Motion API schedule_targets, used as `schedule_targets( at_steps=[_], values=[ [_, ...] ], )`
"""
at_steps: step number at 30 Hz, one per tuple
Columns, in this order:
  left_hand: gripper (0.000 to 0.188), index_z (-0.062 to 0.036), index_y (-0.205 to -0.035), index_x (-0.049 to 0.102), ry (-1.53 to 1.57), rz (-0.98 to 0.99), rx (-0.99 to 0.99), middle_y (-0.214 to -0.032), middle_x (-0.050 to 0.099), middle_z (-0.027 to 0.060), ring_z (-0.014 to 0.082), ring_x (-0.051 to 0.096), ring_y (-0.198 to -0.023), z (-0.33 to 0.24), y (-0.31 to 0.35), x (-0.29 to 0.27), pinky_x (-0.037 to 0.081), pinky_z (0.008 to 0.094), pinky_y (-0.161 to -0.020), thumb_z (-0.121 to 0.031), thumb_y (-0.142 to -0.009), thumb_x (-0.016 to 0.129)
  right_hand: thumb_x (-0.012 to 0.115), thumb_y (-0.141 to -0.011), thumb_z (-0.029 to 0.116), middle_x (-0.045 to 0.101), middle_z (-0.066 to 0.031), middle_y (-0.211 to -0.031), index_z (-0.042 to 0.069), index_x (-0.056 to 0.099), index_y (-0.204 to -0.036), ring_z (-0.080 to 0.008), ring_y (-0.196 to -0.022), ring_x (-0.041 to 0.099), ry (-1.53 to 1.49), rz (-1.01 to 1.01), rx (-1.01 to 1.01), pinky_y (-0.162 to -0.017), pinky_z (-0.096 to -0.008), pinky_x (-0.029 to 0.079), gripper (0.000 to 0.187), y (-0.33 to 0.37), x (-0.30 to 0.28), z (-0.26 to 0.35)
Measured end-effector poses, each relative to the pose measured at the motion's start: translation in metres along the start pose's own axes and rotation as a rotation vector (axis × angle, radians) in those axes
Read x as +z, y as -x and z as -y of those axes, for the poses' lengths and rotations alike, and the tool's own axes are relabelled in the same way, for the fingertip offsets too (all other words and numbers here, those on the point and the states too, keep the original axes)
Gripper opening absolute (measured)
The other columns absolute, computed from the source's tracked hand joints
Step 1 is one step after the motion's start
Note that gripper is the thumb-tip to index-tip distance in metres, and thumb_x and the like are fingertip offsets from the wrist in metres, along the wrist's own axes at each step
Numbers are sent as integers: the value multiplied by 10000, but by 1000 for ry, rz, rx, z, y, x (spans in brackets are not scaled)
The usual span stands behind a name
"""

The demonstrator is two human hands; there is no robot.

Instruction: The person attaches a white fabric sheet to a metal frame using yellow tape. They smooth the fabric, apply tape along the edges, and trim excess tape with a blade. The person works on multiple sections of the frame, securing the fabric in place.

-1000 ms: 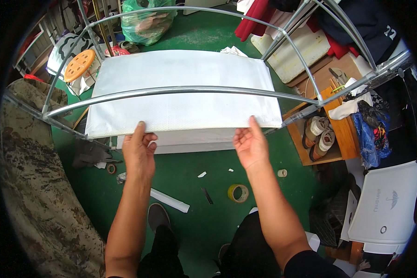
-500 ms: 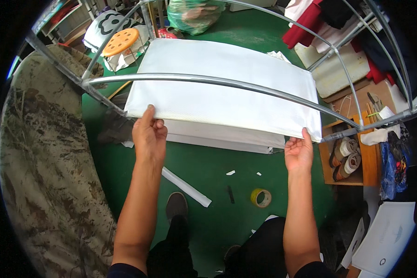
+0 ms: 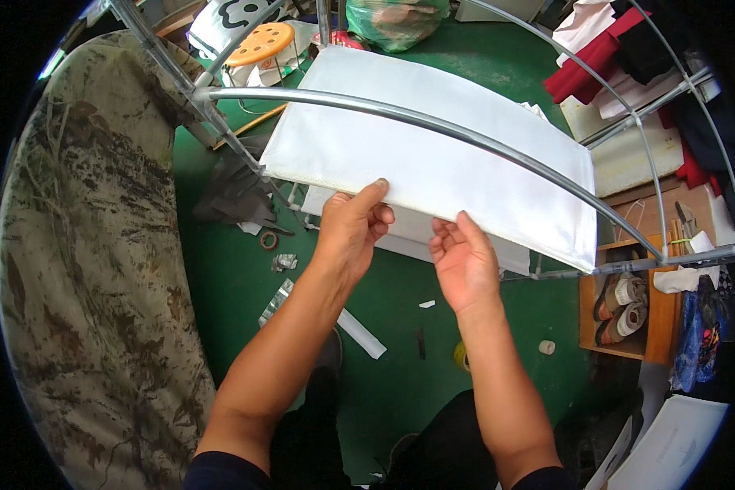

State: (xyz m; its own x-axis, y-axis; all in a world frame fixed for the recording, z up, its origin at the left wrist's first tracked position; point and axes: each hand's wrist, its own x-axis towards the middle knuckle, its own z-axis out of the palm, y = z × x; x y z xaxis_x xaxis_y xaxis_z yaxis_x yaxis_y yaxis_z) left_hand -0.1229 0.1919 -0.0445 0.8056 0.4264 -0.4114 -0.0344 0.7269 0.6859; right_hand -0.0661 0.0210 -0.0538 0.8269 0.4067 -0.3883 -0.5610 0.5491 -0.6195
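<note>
A white fabric shelf panel [image 3: 433,167] is stretched across a frame of silver metal tubes [image 3: 367,105]. My left hand [image 3: 353,233] pinches its front edge near the middle, thumb on top and fingers curled below. A short way to the right, my right hand [image 3: 468,260] has its thumb at the same edge, with bent fingers partly hidden underneath. Below the panel, more white fabric [image 3: 416,226] shows at a lower level. One curved tube passes over the panel, just beyond my hands.
A camouflage-patterned cover [image 3: 98,245] fills the left side. An orange stool [image 3: 261,42] and green bag [image 3: 396,20] stand behind. At right is a wooden shoe box [image 3: 655,327]. On the green floor lie a white strip [image 3: 359,332] and a yellow tape roll [image 3: 461,357], partly hidden.
Both hands have slid inward from near the panel's two front corners to its middle, now close together. The whole view has shifted, so the panel appears farther right.
</note>
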Motion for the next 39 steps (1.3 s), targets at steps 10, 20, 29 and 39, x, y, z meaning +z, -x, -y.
schedule_targets(
  at_steps=[10, 20, 29, 39],
  values=[
    [129, -71, -898, 617, 145, -233, 237, -706, 580, -18, 67, 534, -564, -43, -11, -51, 404, 181, -489, -163, -938, 699, 736, -887, 133, 654, -32, -1015, 95, 619, -1124, -129, -876, 593, -77, -236, -220, -685, -265, 475, 266, -4, -65, 70],
    [154, -54, -990, 578, 193, -283, 300, -744, 539, -7, 78, 473, -571, -50, -20, -53, 373, 234, -526, -205, -991, 612, 727, -912, 234, 661, -1, -918, 102, 640, -1075, -101, -749, 544, -112, -383, -340, -618, -229, 434, 226, 8, -110, 117],
    [162, -61, -1049, 564, 62, -250, 288, -776, 528, -9, 81, 469, -592, -36, -28, -26, 406, 228, -518, -222, -1026, 558, 696, -946, 278, 639, 8, -862, 103, 645, -1029, -97, -739, 532, -172, -453, -359, -623, -240, 429, 200, 19, -103, 118],
    [243, -43, -1053, 563, -125, -6, 116, -810, 607, 37, 130, 585, -647, 28, 0, 37, 500, 273, -598, -281, -1043, 514, 691, -955, 276, 635, -9, -878, 98, 644, -1033, -106, -767, 536, -213, -471, -341, -649, -243, 445, 200, 31, -114, 120]
  ],
)
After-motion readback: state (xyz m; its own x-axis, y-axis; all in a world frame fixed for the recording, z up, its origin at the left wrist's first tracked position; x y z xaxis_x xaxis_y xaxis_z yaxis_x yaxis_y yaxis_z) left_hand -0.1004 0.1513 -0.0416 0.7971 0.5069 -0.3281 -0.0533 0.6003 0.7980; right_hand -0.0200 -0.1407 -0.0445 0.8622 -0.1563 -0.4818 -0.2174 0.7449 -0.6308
